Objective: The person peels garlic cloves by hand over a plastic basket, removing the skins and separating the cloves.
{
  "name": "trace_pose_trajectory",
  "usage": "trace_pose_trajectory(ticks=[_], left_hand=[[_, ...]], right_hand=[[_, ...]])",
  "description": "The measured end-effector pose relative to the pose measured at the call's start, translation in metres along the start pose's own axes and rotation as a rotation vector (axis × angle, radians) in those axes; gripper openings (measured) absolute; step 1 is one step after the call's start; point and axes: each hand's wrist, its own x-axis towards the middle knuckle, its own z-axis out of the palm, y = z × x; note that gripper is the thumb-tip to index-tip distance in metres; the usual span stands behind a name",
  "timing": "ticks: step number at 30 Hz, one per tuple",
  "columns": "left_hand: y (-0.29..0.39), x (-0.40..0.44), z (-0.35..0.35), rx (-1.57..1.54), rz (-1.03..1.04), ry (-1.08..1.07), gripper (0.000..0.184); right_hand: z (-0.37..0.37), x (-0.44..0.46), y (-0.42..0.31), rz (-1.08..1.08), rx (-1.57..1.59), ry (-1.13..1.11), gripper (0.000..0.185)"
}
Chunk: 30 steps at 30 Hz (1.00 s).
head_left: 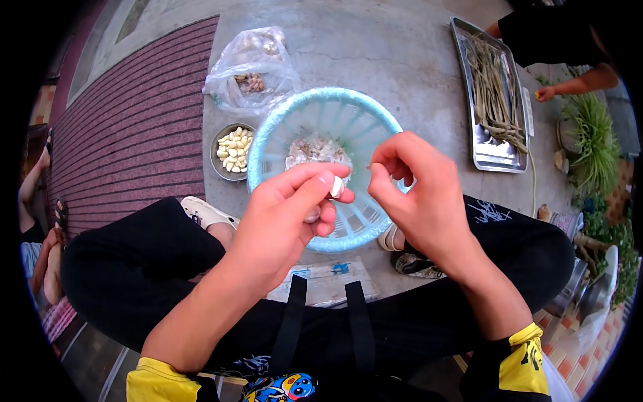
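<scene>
My left hand (278, 208) is closed around a whitish garlic clove (337, 187), pinched between thumb and fingers. A second, darker clove-like piece (312, 215) sits lower in the same hand, partly hidden. Just to the right, my right hand (422, 194) has thumb and forefinger pressed together; what they hold, if anything, is too small to name. Both hands are over a light blue plastic basket (321, 94), where papery garlic skins (318, 149) lie at the bottom. Left of the basket, a metal bowl (216, 161) contains peeled garlic cloves (234, 147).
Behind the bowl lies a clear plastic bag (234, 59) with garlic in it. A metal tray (481, 155) of dried stalks (492, 90) is at the right, near another person's hand (546, 94). Green plants (593, 141) grow beyond. Another person sits far left.
</scene>
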Motion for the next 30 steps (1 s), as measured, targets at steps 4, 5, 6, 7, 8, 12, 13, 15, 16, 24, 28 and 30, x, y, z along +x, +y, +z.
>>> trace_pose_trajectory(ticks=[4,5,6,7,8,12,13,15,16,24,28,30], left_hand=[[0.001,0.001,-0.001,-0.006,0.021,-0.001,0.027],[0.001,0.001,-0.001,-0.007,0.022,0.0,0.027],[0.0,0.001,-0.001,-0.007,0.034,0.017,0.026],[0.0,0.0,-0.001,-0.007,0.045,0.035,0.026],[-0.001,0.0,-0.001,-0.009,0.045,0.039,0.026],[-0.002,0.0,0.0,0.054,0.07,0.057,0.024],[-0.004,0.0,-0.001,0.074,0.086,0.061,0.024],[-0.006,-0.001,-0.001,0.092,0.11,0.066,0.022],[-0.007,-0.002,-0.001,0.11,0.133,0.072,0.02],[-0.017,-0.004,0.007,0.126,0.209,0.17,0.017],[-0.01,-0.001,0.003,0.083,0.124,0.092,0.018],[-0.007,-0.001,0.003,0.099,0.105,0.107,0.018]], right_hand=[[-0.002,-0.002,0.001,-0.048,-0.057,-0.07,0.009],[-0.002,-0.003,0.0,-0.048,-0.057,-0.071,0.009],[-0.001,-0.004,-0.003,-0.11,-0.06,-0.064,0.009],[0.0,-0.004,-0.004,-0.172,-0.062,-0.058,0.009],[0.0,-0.004,-0.005,-0.172,-0.06,-0.061,0.009],[0.0,-0.004,-0.006,-0.219,-0.064,-0.045,0.01],[0.001,-0.004,-0.006,-0.247,-0.07,-0.05,0.01],[0.001,-0.005,-0.006,-0.248,-0.075,-0.06,0.01],[0.001,-0.005,-0.006,-0.247,-0.08,-0.07,0.01],[0.018,-0.008,-0.005,-0.192,-0.038,0.017,0.01],[0.013,-0.005,-0.006,-0.095,0.016,-0.025,0.008],[0.01,-0.005,-0.004,-0.098,0.039,-0.039,0.008]])
